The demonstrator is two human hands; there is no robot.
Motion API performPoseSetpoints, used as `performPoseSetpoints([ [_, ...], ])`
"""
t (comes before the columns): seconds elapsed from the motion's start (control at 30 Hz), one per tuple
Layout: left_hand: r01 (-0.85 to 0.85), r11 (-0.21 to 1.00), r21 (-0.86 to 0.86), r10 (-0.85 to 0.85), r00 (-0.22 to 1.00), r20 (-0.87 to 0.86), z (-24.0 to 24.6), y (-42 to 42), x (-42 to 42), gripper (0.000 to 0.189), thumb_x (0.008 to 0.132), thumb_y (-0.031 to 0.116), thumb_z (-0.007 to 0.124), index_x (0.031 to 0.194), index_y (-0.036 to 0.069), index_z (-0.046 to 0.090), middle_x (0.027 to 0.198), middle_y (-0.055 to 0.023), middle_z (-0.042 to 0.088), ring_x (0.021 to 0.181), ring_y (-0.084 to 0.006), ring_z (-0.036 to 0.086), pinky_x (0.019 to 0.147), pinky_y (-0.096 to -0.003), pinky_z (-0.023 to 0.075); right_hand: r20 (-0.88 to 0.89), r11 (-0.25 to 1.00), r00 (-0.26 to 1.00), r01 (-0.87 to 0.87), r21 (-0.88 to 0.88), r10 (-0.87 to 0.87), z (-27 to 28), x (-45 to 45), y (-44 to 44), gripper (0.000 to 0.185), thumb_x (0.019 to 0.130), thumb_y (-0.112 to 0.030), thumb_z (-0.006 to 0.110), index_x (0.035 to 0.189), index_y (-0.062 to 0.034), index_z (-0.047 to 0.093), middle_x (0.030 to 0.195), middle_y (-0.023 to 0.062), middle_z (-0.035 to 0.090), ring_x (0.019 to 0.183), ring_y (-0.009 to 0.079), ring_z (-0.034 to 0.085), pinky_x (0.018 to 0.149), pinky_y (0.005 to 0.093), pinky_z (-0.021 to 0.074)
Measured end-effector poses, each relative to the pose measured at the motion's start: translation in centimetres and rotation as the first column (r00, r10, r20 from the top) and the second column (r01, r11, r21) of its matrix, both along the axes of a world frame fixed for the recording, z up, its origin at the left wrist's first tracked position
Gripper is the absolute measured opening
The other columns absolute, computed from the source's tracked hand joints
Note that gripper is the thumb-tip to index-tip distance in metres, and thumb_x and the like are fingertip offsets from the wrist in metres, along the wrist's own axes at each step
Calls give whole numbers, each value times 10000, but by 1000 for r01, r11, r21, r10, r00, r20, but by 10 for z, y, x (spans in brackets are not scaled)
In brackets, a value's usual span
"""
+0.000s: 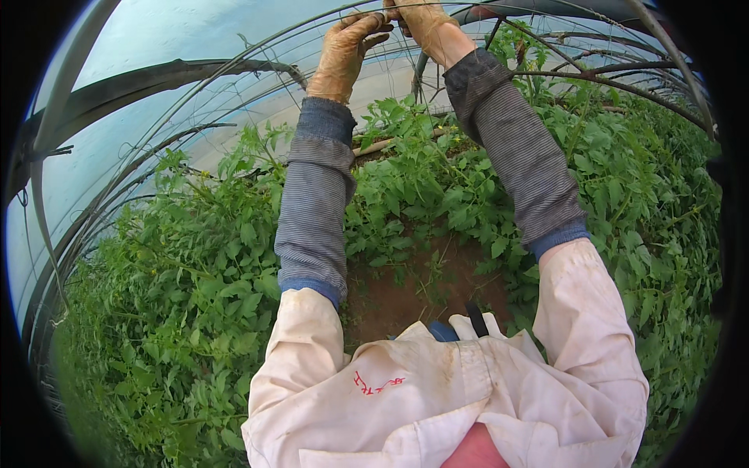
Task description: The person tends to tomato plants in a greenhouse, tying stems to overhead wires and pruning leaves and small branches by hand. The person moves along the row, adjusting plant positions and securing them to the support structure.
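Note:
Both hands are raised to the overhead wires (246, 54) at the top of the picture. My left hand (345, 55), in a thin stained glove, has its fingers bent beside the wires, with the fingertips pointing toward the other hand. Close by on the right, my right hand (424, 26) is also gloved and is partly cut off by the upper edge. Thin strands hang around the hands; whether the fingers pinch one cannot be made out. Leafy tomato plants (404, 169) grow below and beyond the hands, some bearing small yellow flowers.
Dense tomato foliage (193, 292) stands on the left, and more (638, 193) on the right. Brown soil (427, 286) shows between them. A dark curved pole (146, 82) crosses the upper left under the plastic sheeting (158, 29). Metal bars (614, 73) span the upper right.

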State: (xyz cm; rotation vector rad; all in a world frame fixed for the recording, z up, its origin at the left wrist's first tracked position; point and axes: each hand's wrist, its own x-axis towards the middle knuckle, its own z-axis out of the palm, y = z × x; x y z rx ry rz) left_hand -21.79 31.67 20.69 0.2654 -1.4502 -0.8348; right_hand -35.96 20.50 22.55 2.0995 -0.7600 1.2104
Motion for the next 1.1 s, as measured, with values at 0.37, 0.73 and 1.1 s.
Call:
performPoseSetpoints([
  [0.37, 139, 841, 523, -98, 990, -106, -156, 47, -11, 317, 987, 306, 583, 933, 0, 646, 905, -143, 704, 944, -277, 683, 953, -436, 511, 796, 278, 582, -802, 529, 166, 12, -5, 47, 298, 935, -405, 547, 804, -141, 591, 605, -14, 452, 500, 120, 347, 466, 301, 298],
  [0.73, 149, 837, 526, -36, 975, -219, -247, 144, -36, 424, 978, 372, 589, 1073, -33, 669, 1081, -178, 698, 1000, -272, 677, 956, -430, 514, 819, 636, 465, -753, 166, 337, -27, -6, 102, 332, 879, -312, 724, 1056, -41, 649, 918, 28, 645, 811, 133, 562, 739, 303, 468],
  [1.1, -128, 419, 899, 442, 894, -79, -220, 192, -36, 548, 978, 271, 581, 1409, -24, 414, 949, -164, 715, 674, -184, 687, 557, -299, 564, 923, 168, 123, -984, 65, 364, -43, -13, 100, 134, 950, -195, 656, 989, -69, 681, 851, -31, 665, 651, 29, 465, 607, 184, 413],
])
